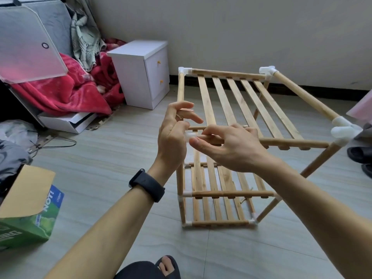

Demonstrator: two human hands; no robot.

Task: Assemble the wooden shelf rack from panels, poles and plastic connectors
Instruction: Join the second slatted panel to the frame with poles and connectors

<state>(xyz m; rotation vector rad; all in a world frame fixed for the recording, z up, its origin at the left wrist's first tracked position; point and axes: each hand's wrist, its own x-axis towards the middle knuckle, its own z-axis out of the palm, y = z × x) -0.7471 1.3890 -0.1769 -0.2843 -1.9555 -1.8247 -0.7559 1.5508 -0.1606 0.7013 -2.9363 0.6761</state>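
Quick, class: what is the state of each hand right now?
Left hand: open, palm by the white connector.
Right hand: pinching the front pole beside it.

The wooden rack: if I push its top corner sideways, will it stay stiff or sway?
The rack probably sways a little: thin poles join only through plastic connectors, with no diagonal brace. It is likely light, since the shelves are open slats.

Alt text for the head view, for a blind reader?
The right hand pinches a white plastic connector on the near top corner of a three-tier wooden shelf rack standing on a tiled floor; the left hand lies open beside it.
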